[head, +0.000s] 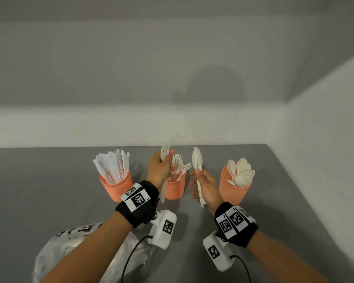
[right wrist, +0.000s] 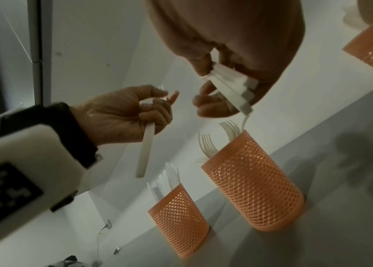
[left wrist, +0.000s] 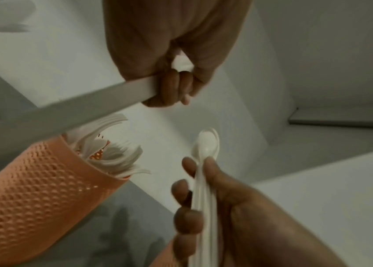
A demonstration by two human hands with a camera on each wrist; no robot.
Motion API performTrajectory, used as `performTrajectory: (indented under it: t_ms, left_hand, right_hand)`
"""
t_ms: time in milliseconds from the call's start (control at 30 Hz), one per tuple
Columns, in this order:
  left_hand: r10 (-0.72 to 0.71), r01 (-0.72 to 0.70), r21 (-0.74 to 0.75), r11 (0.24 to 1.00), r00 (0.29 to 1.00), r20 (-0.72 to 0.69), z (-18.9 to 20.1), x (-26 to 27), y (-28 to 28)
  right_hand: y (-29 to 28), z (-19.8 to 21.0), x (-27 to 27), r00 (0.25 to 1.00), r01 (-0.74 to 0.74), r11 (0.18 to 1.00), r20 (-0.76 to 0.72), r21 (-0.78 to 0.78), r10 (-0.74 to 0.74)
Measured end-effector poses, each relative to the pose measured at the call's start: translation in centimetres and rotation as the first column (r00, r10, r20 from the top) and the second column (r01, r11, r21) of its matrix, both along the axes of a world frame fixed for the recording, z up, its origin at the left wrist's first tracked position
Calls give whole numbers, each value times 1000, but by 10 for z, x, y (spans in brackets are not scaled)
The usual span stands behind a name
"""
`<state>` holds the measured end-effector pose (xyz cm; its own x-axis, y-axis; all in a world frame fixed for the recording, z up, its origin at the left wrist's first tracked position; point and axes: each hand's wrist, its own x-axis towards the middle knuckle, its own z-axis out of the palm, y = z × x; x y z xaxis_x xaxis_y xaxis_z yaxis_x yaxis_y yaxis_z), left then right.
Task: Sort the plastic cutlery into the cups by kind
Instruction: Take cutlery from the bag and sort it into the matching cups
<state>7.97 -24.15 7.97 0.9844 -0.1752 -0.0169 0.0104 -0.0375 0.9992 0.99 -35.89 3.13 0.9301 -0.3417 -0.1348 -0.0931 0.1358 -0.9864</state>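
Three orange perforated plastic cups are stood in a row on the grey matte surface [head: 49, 180]. The left cup [head: 116, 185] is filled with white plastic knives [head: 112, 166], the middle cup [head: 175, 188] with white plastic forks [head: 180, 168], the right cup [head: 232, 189] with white plastic spoons [head: 241, 172]. A single white plastic fork [head: 164, 158] is held upright in the closed grip of the left hand [head: 158, 170], just above and behind the middle cup. A bundle of white plastic spoons [head: 198, 170], bowls upward, is clasped in the curled grip of the right hand [head: 205, 184], between the middle and right cups. A crumpled printed plastic bag [head: 55, 256] is seen at the near left, under the left forearm.
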Motion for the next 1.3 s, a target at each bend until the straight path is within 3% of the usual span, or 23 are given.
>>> performTrajectory:
  t_ms: [100, 267, 433, 600, 800, 1033, 1133, 1300]
  left_hand:
    - [-134, 135, 100, 986, 991, -17, -7, -8, -7]
    - [-166, 161, 81, 984, 985, 52, -9, -19, -18]
    - [-164, 154, 122, 980, 984, 69, -6, -17, -15]
    - [-85, 85, 1, 996, 995, 48, -6, -17, -9]
    - [-85, 87, -23, 996, 994, 66, -6, -18, -11]
    - [-221, 218, 139, 966, 975, 6, -13, -20, -15]
    - [-269, 258, 170, 951, 962, 44, -15, -21, -20]
    - [-288, 224, 294, 929, 938, 193, -22, -25, -31]
  right_hand:
    - [0, 3, -3, 998, -45, 998, 30, -39, 46]
    - [2, 0, -5, 994, -110, 992, 5, -57, 111]
    - [-6, 4, -7, 980, -200, 973, 26, 119, 198]
    - [-8, 8, -10, 956, -283, 920, -4, 271, 295]
    - [-4, 4, -12, 945, -307, 930, -51, 202, 323]
    - [-7, 11, -17, 907, -379, 912, -133, 155, 400]
    - [-8, 15, -18, 928, -327, 944, -172, 47, 331]
    - [-13, 18, -13, 986, -158, 986, -64, -56, 154]
